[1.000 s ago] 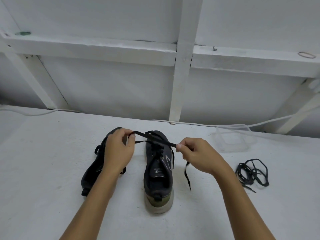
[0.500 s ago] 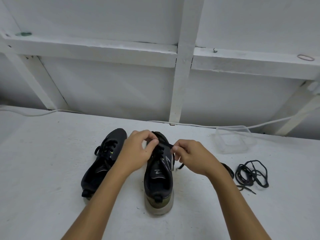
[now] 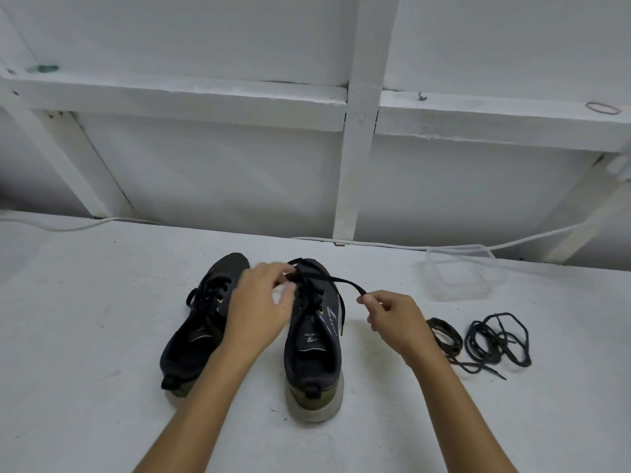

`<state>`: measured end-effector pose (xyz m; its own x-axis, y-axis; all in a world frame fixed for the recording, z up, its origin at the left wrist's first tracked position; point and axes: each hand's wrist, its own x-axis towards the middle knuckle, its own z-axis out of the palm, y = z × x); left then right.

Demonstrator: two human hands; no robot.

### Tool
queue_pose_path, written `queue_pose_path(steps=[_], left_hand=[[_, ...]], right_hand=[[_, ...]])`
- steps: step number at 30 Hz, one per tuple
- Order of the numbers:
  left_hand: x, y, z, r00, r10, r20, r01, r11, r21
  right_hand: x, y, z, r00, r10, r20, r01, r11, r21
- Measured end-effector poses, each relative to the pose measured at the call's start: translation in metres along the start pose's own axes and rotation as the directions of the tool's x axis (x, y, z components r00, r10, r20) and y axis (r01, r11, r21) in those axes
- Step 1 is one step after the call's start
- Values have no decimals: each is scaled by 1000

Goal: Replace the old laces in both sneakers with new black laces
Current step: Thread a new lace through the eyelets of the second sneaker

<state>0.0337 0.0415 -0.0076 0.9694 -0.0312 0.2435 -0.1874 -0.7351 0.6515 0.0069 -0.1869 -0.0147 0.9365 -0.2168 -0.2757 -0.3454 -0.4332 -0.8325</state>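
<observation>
Spreading across the lower half of the view, a white, slightly gritty counter meets a white wall braced with painted beams, and a white cable runs along the seam. Two dark sneakers stand near the centre with toes toward 12 o'clock: the left sneaker and, just beside it at 3 o'clock, the right sneaker. The left hand hovers over the right sneaker's eyelets, fingers loosely curled at the lace crossing; motion blur hides whether it pinches anything. The right hand pinches the end of the new black lace, which stretches toward 9 o'clock to the shoe. At 3 o'clock from that wrist lie two coiled lace bundles. A clear plastic container sits toward 1 o'clock. A rubber band rests on the ledge.
</observation>
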Motion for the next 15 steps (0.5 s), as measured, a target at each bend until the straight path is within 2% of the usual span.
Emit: queue_pose_path(steps=[2,4,6,8,11,13,15], left_hand=[[-8,8,9,984,73,163,-76,997,13],[-11,11,16,958,9,288,-33,996,78],[-14,11,20,952,-60,300,10,986,165],[-15,11,21,950,-80,303,12,975,222],[-13,12,18,920,-145,364,89,982,164],[-12,13,18,901,-175,397,154,984,85],[-11,12,18,885,-188,425,217,976,-20]], right_hand=[[-3,3,7,987,159,23,-159,954,254],[-6,6,15,955,276,107,-295,851,435],[-6,10,23,928,331,173,-368,731,574],[-6,13,29,916,331,224,-386,586,712],[-7,11,32,913,261,315,-396,375,838],[-9,8,32,914,209,348,-401,335,852],[-11,9,33,923,195,331,-383,391,837]])
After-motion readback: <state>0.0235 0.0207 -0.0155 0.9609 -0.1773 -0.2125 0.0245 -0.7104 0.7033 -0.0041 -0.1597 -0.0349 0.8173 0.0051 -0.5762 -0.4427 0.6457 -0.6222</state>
